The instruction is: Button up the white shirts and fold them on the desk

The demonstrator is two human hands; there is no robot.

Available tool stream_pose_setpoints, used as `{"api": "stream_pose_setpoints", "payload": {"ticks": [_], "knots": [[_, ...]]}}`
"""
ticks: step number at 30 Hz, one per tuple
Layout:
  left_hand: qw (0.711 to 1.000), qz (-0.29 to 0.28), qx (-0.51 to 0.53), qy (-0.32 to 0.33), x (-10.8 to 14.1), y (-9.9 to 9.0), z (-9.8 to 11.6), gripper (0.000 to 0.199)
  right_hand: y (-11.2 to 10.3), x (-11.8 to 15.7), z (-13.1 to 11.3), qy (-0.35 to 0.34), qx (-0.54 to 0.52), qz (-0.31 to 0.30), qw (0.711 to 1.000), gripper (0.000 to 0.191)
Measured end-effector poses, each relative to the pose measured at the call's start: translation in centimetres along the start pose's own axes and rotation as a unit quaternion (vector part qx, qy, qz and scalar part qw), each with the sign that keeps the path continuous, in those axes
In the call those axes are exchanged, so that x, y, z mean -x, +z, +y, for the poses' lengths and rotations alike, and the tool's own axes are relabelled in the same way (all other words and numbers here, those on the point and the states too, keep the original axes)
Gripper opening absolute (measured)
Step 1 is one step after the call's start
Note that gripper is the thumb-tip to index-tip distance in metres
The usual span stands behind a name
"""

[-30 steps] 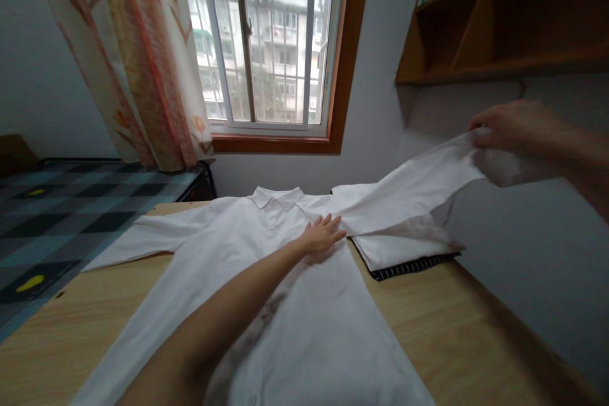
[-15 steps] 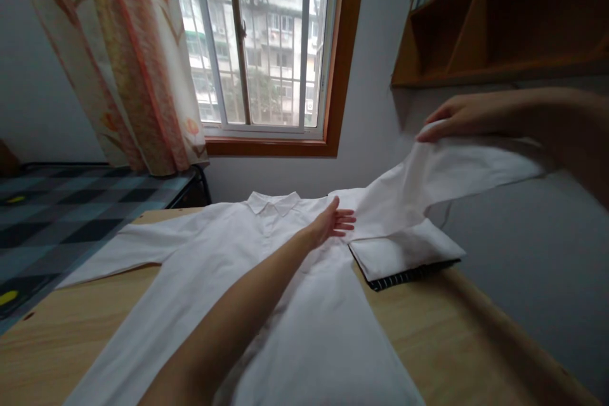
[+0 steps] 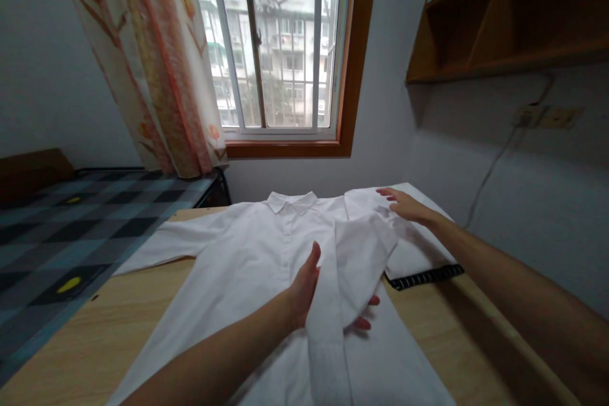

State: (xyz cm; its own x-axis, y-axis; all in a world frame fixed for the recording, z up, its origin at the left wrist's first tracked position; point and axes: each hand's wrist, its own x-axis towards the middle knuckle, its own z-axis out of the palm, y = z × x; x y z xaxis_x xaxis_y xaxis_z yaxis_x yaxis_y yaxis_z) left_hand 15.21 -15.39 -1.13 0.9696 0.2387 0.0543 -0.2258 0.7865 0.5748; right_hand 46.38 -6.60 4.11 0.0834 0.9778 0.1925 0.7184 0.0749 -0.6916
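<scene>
Swung inward since before, 1 white shirt sleeve (image 3: 329, 307) drapes across the unclenched left hand (image 3: 302, 288), while the released right hand (image 3: 406, 205) spreads over folded clothes (image 3: 413, 250).

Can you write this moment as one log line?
left hand: open, under sleeve | right hand: open, by folded clothes | white shirt: on table

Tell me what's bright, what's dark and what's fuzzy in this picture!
In the head view, the window glares brightest, the buildings outside hazy and pale; in the head view, the shelf is gloomy, and shadow darkens the wooden table below the right arm; in the head view, the white shirt's weave is too soft to see.
</scene>
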Motion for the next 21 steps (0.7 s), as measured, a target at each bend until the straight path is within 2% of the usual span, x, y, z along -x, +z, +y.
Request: {"api": "stream_pose_setpoints", "payload": {"ticks": [2, 4, 8, 12, 16, 19, 21], "knots": [[1.0, 0.001, 0.017, -0.007, 0.8, 0.3, 0.2, 0.096, 1.2, -0.5, 0.9, -0.006, -0.039, -0.02, 0.999, 0.063], [0.999, 0.009, 0.031, -0.002, 1.2, 0.7, 0.5, 0.09, 2.5, -1.2, 0.7, -0.019, -0.044, -0.037, 0.998, 0.058], [0.999, 0.021, 0.044, -0.013, 1.3, 1.1, 0.8, 0.09, 5.2, -3.4, -0.3, -0.017, 0.045, -0.064, 0.997, 0.049], [0.998, 0.008, 0.04, -0.041, 1.4, 1.0, 0.7, 0.104, 7.1, -5.9, -0.8, -0.034, 0.144, -0.079, 0.986, 0.054], [0.998, 0.002, 0.039, -0.043, 1.7, 1.0, 1.1, 0.11, 8.5, -7.3, -2.2, -0.146, 0.255, -0.131, 0.947, 0.051], [0.999, 0.0, 0.034, -0.035, 2.1, 1.2, 1.3, 0.112, 9.3, -7.3, -3.2, -0.204, 0.328, -0.179, 0.905, 0.03], [0.999, 0.003, 0.027, -0.025, 2.4, 1.4, 1.3, 0.112, 9.4, -7.2, -3.5, -0.214, 0.371, -0.176, 0.886, 0.021]]}}
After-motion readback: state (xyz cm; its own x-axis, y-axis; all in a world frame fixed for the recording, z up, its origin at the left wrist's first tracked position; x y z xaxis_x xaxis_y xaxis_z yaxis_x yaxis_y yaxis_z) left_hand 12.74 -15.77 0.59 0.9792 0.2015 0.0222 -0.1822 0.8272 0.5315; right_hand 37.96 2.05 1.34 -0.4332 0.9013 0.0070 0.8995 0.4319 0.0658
